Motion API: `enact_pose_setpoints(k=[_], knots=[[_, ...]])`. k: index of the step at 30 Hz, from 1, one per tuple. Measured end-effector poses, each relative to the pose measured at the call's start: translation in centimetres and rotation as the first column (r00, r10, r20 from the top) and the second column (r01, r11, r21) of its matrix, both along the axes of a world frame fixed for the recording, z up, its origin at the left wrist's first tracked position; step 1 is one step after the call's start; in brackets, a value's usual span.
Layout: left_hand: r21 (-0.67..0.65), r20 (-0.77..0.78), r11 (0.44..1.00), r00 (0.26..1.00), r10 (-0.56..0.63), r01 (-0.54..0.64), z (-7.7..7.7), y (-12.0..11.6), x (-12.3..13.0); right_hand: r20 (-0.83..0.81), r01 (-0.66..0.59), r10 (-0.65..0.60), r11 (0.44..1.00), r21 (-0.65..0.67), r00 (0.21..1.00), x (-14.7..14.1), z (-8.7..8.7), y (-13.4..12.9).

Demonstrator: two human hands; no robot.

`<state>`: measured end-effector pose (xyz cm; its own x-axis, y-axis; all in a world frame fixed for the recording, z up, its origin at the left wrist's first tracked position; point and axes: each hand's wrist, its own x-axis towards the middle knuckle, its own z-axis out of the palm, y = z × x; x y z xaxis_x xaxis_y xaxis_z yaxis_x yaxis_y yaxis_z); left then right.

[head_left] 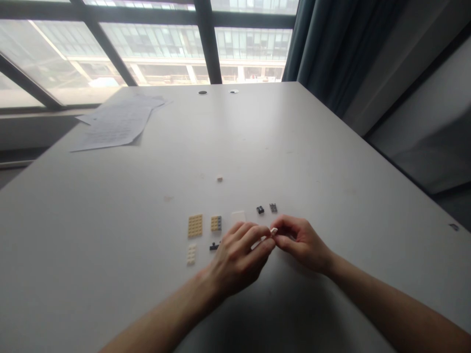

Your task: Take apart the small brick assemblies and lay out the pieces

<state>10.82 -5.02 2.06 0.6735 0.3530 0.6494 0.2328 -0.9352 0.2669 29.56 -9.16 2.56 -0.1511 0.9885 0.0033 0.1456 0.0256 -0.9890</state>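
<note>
Between the fingertips of my left hand (245, 252) and my right hand (303, 242) is a small white building brick (274, 231), pinched by both and mostly covered by the fingers. Left of my left hand lie a tan studded plate (195, 225), a smaller tan and blue-grey piece (216, 223), a dark grey piece (214, 246) partly hidden by the hand, and a cream studded plate (191, 255). A flat white piece (238, 216) shows just behind the left knuckles. Beyond my right fingers sit a black brick (260, 210) and a dark grey one (273, 208).
A tiny pale piece (220, 179) rests farther out on the white table (228, 132). Loose printed papers (121, 120) are spread at the far left. Two round cable holes (202, 92) mark the far edge, by the window. A dark curtain (324, 54) hangs at the right.
</note>
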Motion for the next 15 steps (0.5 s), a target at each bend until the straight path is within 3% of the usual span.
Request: enact_pose_setpoints(k=[15], knots=[[-0.034,-0.045,0.999,0.999,0.008,-0.01,-0.63,-0.03,0.05,0.113,-0.004,0.001,1.0,0.029,0.994,-0.19,-0.6,-0.04]])
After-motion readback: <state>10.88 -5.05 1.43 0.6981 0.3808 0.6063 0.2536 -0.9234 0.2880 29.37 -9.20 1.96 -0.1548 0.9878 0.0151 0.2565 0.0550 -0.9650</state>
